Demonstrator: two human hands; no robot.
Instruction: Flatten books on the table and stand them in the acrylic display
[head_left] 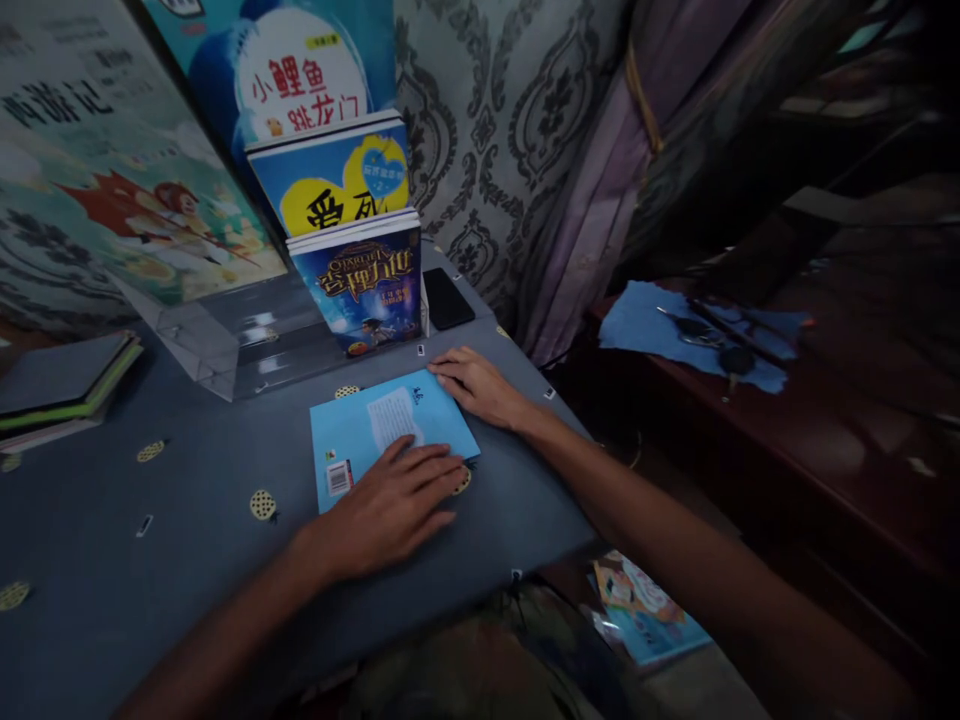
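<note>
A light blue book point(360, 430) lies flat on the grey table, its barcode side facing up. My left hand point(394, 500) rests palm down over the book's near edge, fingers stretched toward the right. At the far right corner of the book, my right hand point(476, 385) lies with its fingers extended on the edge. Just beyond stands a clear stepped rack point(202, 350) with books upright in it, the front one a dark blue book point(367, 285). Part of the light blue book's near edge is hidden under my left hand.
A black phone point(448, 298) lies beside the rack. Several stacked books point(67, 385) sit at the table's left. A dark red surface point(840, 450) at the right holds a blue cloth point(645, 315) with keys on it. Another book point(652, 615) lies low, below the table edge.
</note>
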